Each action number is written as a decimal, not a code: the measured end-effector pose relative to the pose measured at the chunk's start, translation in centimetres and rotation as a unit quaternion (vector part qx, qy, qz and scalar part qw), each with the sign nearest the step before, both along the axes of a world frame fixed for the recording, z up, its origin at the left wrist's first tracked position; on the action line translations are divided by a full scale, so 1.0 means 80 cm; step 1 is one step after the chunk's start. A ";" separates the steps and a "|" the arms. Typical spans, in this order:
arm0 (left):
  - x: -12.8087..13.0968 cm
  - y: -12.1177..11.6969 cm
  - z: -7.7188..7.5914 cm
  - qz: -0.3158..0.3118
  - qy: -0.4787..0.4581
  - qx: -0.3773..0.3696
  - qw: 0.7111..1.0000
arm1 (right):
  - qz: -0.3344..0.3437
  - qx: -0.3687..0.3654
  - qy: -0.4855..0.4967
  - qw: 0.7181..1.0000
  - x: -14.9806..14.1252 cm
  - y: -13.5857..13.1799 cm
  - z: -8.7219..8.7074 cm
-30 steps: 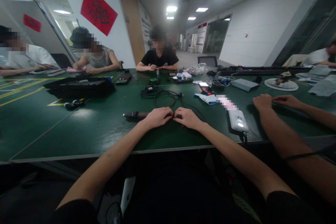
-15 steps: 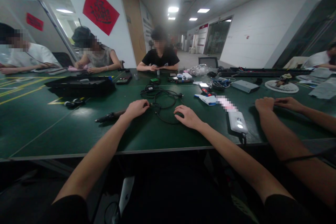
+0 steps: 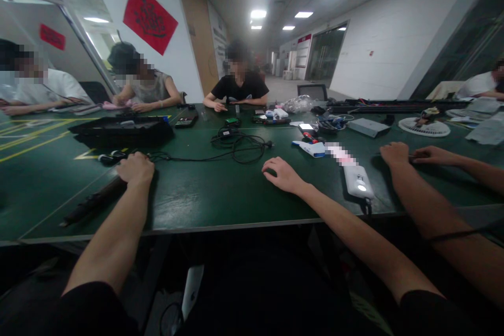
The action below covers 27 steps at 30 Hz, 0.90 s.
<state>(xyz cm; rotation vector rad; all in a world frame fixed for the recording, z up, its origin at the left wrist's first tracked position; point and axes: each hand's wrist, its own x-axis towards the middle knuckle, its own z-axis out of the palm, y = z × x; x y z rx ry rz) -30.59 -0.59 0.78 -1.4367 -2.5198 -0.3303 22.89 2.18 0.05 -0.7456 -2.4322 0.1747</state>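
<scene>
My left hand (image 3: pixel 136 169) is closed round the upper end of a long dark corded tool (image 3: pixel 91 203) that lies slantwise on the green table (image 3: pixel 212 194), its tip pointing toward the near left edge. A black cable (image 3: pixel 205 156) runs from that hand to a loose coil (image 3: pixel 246 147) in the middle of the table. My right hand (image 3: pixel 282 174) rests palm down on the table to the right of the coil, fingers curled loosely, with nothing visible in it.
A white power bank (image 3: pixel 357 181) lies right of my right hand, with a neighbour's two hands (image 3: pixel 413 155) beyond it. A black case (image 3: pixel 122 128) stands at the back left, a white-and-blue tool (image 3: pixel 309 147) and small devices mid-table. Several people sit round the far side.
My left hand has swung the dark tool from the table's middle out to the left, pulling the cable straight behind it. My right hand has stayed almost in place.
</scene>
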 end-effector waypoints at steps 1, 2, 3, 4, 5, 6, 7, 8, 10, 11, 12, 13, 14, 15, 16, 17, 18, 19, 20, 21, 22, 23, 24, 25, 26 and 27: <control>-0.001 0.001 -0.001 0.034 -0.004 0.005 0.999 | 0.001 0.000 -0.002 1.000 0.000 0.000 0.000; -0.002 0.003 -0.002 0.060 -0.001 0.007 0.998 | 0.001 -0.001 -0.003 1.000 0.000 0.000 0.000; -0.002 0.006 -0.004 0.077 0.003 0.006 0.997 | 0.000 -0.003 -0.003 1.000 0.000 -0.001 0.000; -0.003 0.009 -0.006 0.081 0.005 -0.001 0.997 | 0.000 -0.004 -0.002 1.000 0.000 -0.001 0.001; -0.004 0.012 -0.009 0.079 0.008 -0.010 0.997 | 0.000 -0.006 -0.003 1.000 0.000 -0.001 0.001; -0.006 0.015 -0.012 0.072 0.014 -0.019 0.997 | 0.000 -0.007 -0.003 1.000 0.000 -0.002 0.002; -0.008 0.017 -0.015 0.061 0.020 -0.026 0.998 | 0.001 -0.009 -0.003 1.000 0.000 -0.002 0.002; -0.010 0.019 -0.018 0.048 0.028 -0.029 0.998 | 0.003 -0.011 -0.005 1.000 0.000 -0.002 0.003; -0.014 0.023 -0.024 0.026 0.044 -0.030 0.998 | 0.005 -0.014 -0.009 1.000 0.000 -0.003 0.005; -0.015 0.025 -0.027 0.018 0.050 -0.028 0.998 | 0.005 -0.016 -0.010 1.000 -0.001 -0.004 0.006; -0.015 0.028 -0.030 0.010 0.058 -0.025 0.998 | 0.005 -0.016 -0.011 1.000 -0.001 -0.004 0.006; -0.014 0.032 -0.033 -0.003 0.067 -0.023 0.998 | 0.004 -0.017 -0.011 1.000 -0.001 -0.005 0.007; -0.011 0.036 -0.036 -0.019 0.077 -0.020 0.997 | 0.003 -0.017 -0.012 1.000 -0.001 -0.005 0.008; -0.007 0.040 -0.038 -0.037 0.087 -0.017 0.995 | 0.003 -0.018 -0.013 1.000 -0.001 -0.006 0.008; -0.001 0.045 -0.041 -0.058 0.097 -0.013 0.994 | 0.003 -0.020 -0.015 1.000 -0.001 -0.006 0.008; 0.007 0.050 -0.043 -0.081 0.103 -0.008 0.991 | 0.003 -0.023 -0.016 1.000 0.000 -0.006 0.008; 0.015 0.055 -0.044 -0.107 0.105 -0.004 0.989 | 0.003 -0.024 -0.018 1.000 0.000 -0.006 0.008; 0.025 0.059 -0.045 -0.144 0.102 0.000 0.984 | 0.004 -0.025 -0.018 1.000 0.000 -0.006 0.008; 0.035 0.063 -0.045 -0.186 0.092 -0.002 0.978 | 0.004 -0.026 -0.018 0.999 0.000 -0.005 0.007; 0.046 0.066 -0.044 -0.228 0.078 -0.009 0.970 | 0.004 -0.025 -0.017 1.000 0.000 -0.005 0.007; 0.056 0.068 -0.043 -0.262 0.062 -0.020 0.963 | 0.004 -0.024 -0.015 1.000 0.000 -0.004 0.006; 0.066 0.070 -0.040 -0.286 0.047 -0.031 0.957 | 0.004 -0.023 -0.014 1.000 0.000 -0.004 0.005; 0.075 0.071 -0.037 -0.304 0.035 -0.040 0.951 | 0.005 -0.023 -0.013 1.000 0.000 -0.003 0.005; 0.083 0.071 -0.034 -0.321 0.025 -0.046 0.946 | 0.006 -0.022 -0.012 1.000 0.000 -0.003 0.004; 0.092 0.071 -0.030 -0.341 0.017 -0.049 0.939 | 0.007 -0.022 -0.010 1.000 0.000 -0.003 0.004; 0.100 0.070 -0.027 -0.364 0.012 -0.051 0.930 | 0.008 -0.022 -0.008 1.000 -0.001 -0.003 0.003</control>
